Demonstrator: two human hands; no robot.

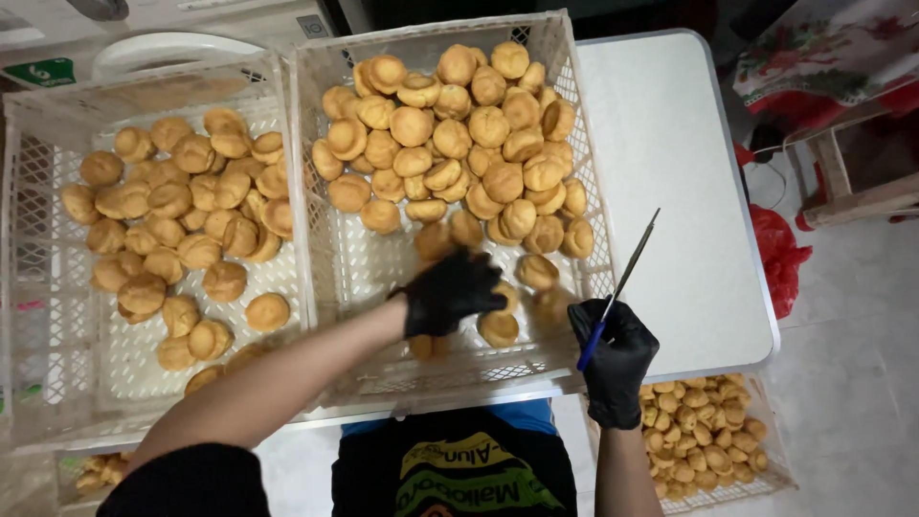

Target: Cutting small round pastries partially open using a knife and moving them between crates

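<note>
At frame centre, the black-gloved left hand (448, 292) closes over pastry shells (450, 134) in the right-hand white crate (598, 206); the gloved right hand (615, 347), lower right, grips a thin knife (622, 282).

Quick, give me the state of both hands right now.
Left hand: in the right-hand crate, curled over the golden buns; blurred, grip cannot be told.
Right hand: closed on a thin blue-handled tool.
</note>
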